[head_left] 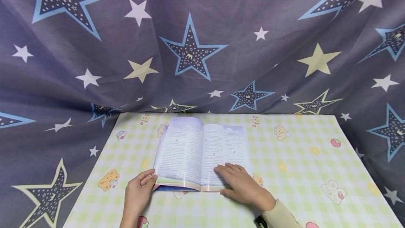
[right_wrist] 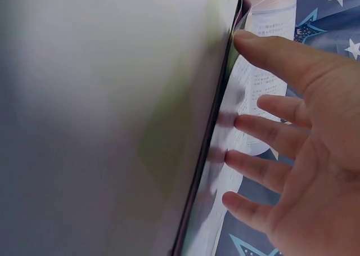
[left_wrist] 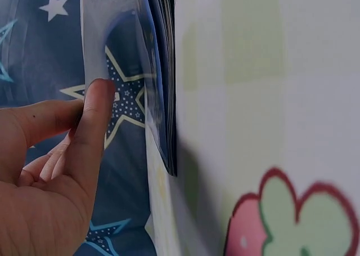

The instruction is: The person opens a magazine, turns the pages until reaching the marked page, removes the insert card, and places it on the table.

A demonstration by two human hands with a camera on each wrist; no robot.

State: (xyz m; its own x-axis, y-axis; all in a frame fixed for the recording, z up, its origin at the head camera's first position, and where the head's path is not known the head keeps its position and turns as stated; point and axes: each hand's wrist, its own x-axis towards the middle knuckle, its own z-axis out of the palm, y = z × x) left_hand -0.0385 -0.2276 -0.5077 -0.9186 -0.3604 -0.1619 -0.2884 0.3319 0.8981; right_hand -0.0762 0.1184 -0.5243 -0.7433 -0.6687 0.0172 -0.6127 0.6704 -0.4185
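An open book (head_left: 181,150) with printed pages lies on the table, its spine near the middle. At its lower left corner, my left hand (head_left: 138,190) pinches the edge of a leaf between thumb and fingers. The left wrist view shows that leaf (left_wrist: 97,36) raised apart from the stack of pages (left_wrist: 163,87) below. My right hand (head_left: 242,185) is spread over the lower part of the right page (head_left: 212,143), fingers extended. Seen from the right wrist, its fingertips (right_wrist: 233,155) meet the page surface, and the thumb is by the lower edge.
A green-and-white checked tablecloth (head_left: 300,185) with cartoon animals and fruit covers the table. Behind and beside the table hangs a dark curtain (head_left: 240,62) printed with stars. A beige sleeve (head_left: 280,215) covers the right forearm, with a dark band beneath it.
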